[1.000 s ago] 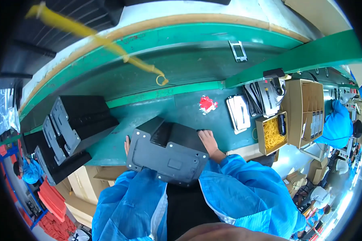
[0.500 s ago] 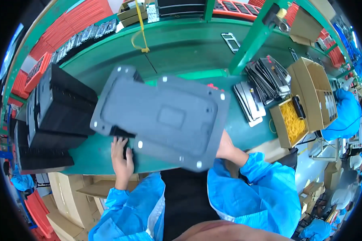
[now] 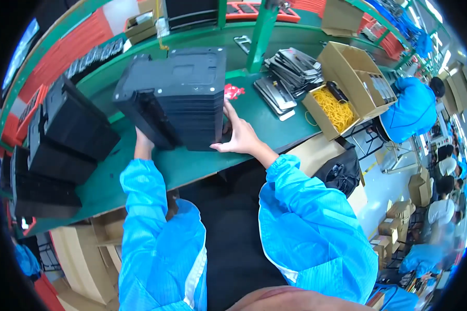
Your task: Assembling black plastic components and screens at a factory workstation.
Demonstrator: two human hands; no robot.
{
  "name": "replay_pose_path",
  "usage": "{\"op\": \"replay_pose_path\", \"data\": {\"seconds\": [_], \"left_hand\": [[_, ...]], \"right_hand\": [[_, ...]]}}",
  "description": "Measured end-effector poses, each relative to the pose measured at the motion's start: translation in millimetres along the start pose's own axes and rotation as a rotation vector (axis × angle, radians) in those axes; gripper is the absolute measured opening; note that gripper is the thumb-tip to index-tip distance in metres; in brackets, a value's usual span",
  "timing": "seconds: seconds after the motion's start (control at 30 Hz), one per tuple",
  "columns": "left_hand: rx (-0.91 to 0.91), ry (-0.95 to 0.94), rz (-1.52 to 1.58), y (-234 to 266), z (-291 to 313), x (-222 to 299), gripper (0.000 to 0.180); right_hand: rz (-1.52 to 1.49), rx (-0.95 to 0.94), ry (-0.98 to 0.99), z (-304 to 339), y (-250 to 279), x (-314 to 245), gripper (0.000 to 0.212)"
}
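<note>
A tall stack of black plastic trays (image 3: 197, 111) stands on the green bench in front of me. Its flat top has moulded recesses and small pale spots at the corners. My right hand (image 3: 238, 133) presses against the stack's right side, thumb low and fingers spread upward along the edge. At the lower left side, my left hand (image 3: 143, 145) is against the same stack, its fingers mostly hidden behind the trays. Something small, red and white (image 3: 234, 92) lies just behind the stack's right edge.
More black tray stacks (image 3: 70, 137) stand at the left. To the right are a pile of flat metal-and-black frames (image 3: 290, 72), a small carton of yellow bands (image 3: 333, 110) and a bigger cardboard box (image 3: 347, 62). A green post (image 3: 262, 39) rises behind. A co-worker in blue (image 3: 412, 111) sits farther right.
The tray my right hand was holding up now appears to be on top of the stack. Both hands have come to the stack's sides. The view has swung rightward.
</note>
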State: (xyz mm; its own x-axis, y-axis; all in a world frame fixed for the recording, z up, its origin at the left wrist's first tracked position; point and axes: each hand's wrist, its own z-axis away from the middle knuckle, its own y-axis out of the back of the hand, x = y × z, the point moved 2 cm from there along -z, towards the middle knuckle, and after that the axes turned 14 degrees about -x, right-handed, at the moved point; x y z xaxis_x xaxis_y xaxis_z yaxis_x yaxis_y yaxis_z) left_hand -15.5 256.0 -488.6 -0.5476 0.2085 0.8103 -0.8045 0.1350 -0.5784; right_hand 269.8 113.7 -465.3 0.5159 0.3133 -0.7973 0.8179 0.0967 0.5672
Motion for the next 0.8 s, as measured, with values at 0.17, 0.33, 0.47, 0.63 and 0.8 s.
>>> {"op": "replay_pose_path", "data": {"seconds": [0.17, 0.33, 0.47, 0.63, 0.8], "left_hand": [[-0.122, -0.312, -0.146, -2.4, 46.5, -35.5, 0.049], [-0.026, -0.119, -0.416, 63.5, -3.2, -4.7, 0.046], [-0.071, -0.07, -0.404, 47.9, -17.4, 1.5, 0.043], [-0.247, 0.008, -0.413, 14.9, -14.3, 29.6, 0.038], [-0.355, 0.103, -0.314, -27.0, -78.3, 57.1, 0.034]], "right_hand": [[-0.276, -0.367, -0.004, -30.9, 40.7, 40.6, 0.09], [-0.729, -0.682, -0.124, -74.8, 53.6, 64.7, 0.057], [-0.792, -0.042, 0.101, -133.5, 35.8, 79.7, 0.053], [-0.531, 0.006, 0.004, -193.5, -20.0, 134.1, 0.041], [-0.83, -0.066, -0.222, -196.2, -27.3, 123.6, 0.04]]}}
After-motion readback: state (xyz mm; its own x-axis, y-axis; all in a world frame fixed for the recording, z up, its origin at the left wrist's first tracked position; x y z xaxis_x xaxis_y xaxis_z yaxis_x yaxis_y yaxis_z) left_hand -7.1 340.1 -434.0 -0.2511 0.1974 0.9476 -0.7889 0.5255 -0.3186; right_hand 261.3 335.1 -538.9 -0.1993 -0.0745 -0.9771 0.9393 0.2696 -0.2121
